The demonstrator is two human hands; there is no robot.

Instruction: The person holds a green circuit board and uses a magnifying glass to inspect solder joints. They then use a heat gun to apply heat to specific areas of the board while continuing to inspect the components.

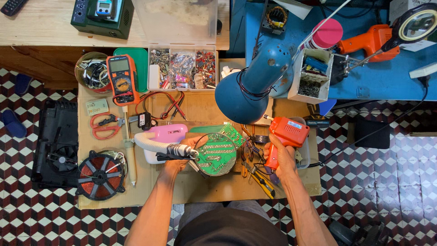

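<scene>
My left hand (182, 152) grips the handle of a hot-air wand (175, 150) on a pale ribbed hose (144, 142) that runs to a pink station (165, 135). Its tip points at a round green circuit board (217, 155) lying on the cardboard mat (205, 184). My right hand (281, 159) holds an orange soldering gun (286, 134) by its grip, just right of the board. A blue desk lamp (252, 84) hangs over the work and hides part of the mat.
An orange multimeter (122, 78), red scissors (105, 125), a copper induction coil (99, 175) and a black casing with a fan (57, 146) lie left. A parts box (183, 69) stands behind. Pliers and a yellow cutter (260, 180) lie by my right wrist.
</scene>
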